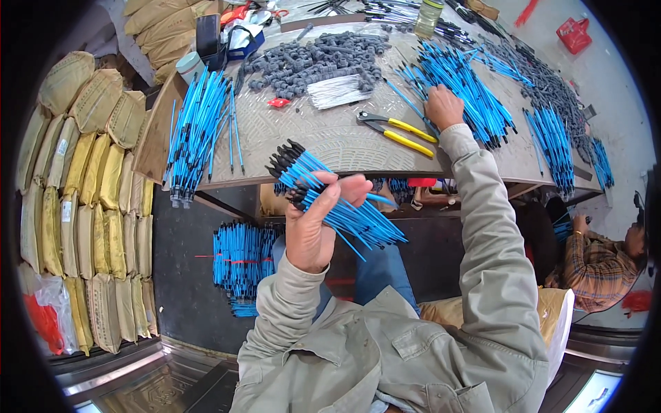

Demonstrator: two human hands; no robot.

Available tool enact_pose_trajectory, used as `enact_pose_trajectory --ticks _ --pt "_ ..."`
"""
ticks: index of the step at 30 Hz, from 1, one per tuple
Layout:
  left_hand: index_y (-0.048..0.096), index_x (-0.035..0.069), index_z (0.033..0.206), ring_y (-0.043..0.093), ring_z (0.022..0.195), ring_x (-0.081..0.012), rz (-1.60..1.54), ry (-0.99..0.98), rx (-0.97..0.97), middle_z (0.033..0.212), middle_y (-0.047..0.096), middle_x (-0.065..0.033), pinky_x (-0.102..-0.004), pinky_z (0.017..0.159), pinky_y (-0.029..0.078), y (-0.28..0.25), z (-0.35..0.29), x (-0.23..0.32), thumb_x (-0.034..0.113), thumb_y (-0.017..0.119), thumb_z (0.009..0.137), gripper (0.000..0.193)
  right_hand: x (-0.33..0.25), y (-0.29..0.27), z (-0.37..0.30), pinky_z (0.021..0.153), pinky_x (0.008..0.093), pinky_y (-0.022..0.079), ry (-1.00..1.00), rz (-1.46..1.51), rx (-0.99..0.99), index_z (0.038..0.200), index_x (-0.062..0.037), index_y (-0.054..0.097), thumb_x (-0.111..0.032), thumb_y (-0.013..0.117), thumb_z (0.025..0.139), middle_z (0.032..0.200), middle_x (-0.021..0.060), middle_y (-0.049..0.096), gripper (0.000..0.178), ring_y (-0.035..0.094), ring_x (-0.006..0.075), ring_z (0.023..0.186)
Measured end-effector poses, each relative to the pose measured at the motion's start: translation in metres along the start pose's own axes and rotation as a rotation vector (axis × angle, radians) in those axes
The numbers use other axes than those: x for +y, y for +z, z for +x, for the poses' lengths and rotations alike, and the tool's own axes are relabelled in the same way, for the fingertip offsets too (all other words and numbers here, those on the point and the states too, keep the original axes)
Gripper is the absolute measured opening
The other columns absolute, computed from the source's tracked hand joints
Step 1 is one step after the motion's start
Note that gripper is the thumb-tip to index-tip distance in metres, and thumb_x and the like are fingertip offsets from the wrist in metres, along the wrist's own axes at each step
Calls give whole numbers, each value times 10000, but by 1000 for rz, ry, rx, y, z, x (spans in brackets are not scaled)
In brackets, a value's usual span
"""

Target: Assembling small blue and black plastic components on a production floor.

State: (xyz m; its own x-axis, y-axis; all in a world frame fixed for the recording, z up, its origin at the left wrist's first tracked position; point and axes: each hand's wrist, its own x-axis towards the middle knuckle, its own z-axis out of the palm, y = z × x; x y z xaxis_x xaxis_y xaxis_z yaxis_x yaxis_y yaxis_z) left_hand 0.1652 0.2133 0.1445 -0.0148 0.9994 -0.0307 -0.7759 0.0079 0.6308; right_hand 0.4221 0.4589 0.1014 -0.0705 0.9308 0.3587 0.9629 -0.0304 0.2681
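Left hand (313, 224): closed around a bundle of blue rods (365, 224), thumb across it, held in front of the near edge of the table (275, 148); black-tipped ends rise beyond the fingers to the left, plain lengths slope down to the right. Right hand (445, 107): well apart from the left, arm extended, at the left side of a loose pile of blue rods (478, 86); whether its fingers grip one cannot be told. Pile: ahead and right of the left hand, right hand much nearer; long axis slants from far left to near right, roughly as the bundle's, but steeper. Yellow-handled pliers (406, 134): between the hands, just short of the right.
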Motion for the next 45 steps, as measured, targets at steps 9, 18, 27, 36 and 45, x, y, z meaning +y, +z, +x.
enact_pose_trajectory --ticks 9,18,27,36,45 --pt "562 68 1087 652 905 -290 95 -95 -90 1042 641 -169 -333 759 540 -12 -16 -19 135 541 904 196 38 -27 -12 524 253 397 180 1139 196 788 -52 578 -256 748 716 648 14 547 276 468 118 564" --pt "549 38 1122 655 834 -220 170 -93 28 986 658 -155 -272 709 522 -16 -9 -34 159 543 910 244 37 -147 -146 538 206 365 181 1552 580 817 -51 542 -98 723 751 674 -16 501 198 417 73 575" --pt "537 27 1132 650 853 -227 202 58 -64 983 650 -152 -285 729 521 6 -5 -42 209 478 948 266 -41 -143 -238 533 204 366 107 1487 290 815 -30 552 17 711 705 683 -2 493 199 427 90 566" --pt "552 34 1053 626 724 -178 243 237 87 827 642 -114 -255 668 510 8 -9 -52 205 532 921 216 -69 -125 -221 551 219 376 -60 1436 160 791 -6 580 1 687 718 700 20 530 130 456 113 593" --pt "546 49 1049 608 696 -173 239 26 88 888 649 -149 -278 650 507 9 -20 1 140 576 890 185 -3 9 -33 584 335 464 4 454 532 866 -63 638 -237 629 804 793 72 556 185 557 248 619"
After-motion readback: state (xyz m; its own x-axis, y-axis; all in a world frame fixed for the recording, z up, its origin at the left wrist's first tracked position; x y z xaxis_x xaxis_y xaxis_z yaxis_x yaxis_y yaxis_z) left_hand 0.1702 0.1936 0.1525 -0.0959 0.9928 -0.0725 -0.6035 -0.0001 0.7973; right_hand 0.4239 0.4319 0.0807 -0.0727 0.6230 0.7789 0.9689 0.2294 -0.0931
